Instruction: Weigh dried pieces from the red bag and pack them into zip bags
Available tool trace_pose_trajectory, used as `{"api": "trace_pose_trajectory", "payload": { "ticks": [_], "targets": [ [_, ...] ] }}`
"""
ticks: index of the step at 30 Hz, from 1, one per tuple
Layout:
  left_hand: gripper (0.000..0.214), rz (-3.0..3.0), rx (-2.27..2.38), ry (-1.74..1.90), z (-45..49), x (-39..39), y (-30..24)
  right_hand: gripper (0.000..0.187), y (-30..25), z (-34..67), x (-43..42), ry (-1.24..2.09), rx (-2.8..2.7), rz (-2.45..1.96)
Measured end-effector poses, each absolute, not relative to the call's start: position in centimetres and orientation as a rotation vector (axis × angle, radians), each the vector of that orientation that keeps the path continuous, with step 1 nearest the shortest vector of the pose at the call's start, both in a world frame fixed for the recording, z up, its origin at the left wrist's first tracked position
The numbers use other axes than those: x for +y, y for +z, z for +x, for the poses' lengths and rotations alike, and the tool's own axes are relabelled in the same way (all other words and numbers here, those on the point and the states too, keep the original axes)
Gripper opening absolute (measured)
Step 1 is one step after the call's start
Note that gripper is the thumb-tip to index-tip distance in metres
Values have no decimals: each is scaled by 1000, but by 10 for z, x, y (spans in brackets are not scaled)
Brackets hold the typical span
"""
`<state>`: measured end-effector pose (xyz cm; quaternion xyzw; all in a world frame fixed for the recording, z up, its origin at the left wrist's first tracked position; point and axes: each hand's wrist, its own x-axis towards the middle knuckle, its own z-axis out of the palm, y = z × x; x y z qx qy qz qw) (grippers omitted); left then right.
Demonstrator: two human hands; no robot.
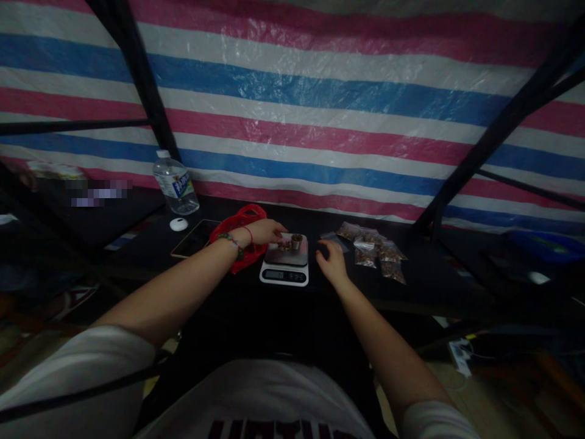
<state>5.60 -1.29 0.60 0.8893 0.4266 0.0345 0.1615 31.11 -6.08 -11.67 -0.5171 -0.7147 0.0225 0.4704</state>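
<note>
A white kitchen scale (284,275) with a steel top stands in front of me on the black table. On its plate are a small metal cup (296,241) and a little heap of brown dried pieces (284,246). My left hand (265,231) reaches over the plate's left back edge, its fingers drawn together by the heap; what they pinch is too small to make out. To the right of the scale, my right hand (332,262) rests with fingers apart, holding nothing visible. Just behind it lies a clear flat plastic bag (338,239).
Several filled zip bags (382,249) lie to the right. A red plastic bag (242,262) sits under my left forearm. Farther left are a phone (194,239), a white earbud case (178,224) and a clear bottle (176,186). Black metal posts (146,91) frame the table before a striped sheet (297,91).
</note>
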Motion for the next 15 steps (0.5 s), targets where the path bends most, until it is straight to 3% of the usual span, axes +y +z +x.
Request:
{"api": "trace_pose_trajectory", "payload": {
  "ticks": [10, 15],
  "targets": [
    [27, 2472, 1480, -241, 3, -1, -8, 27, -118, 311, -61, 40, -1743, -1251],
    [28, 2571, 1387, -169, -2, 8, -35, 26, -118, 311, -61, 50, -1753, -1243]
  ]
}}
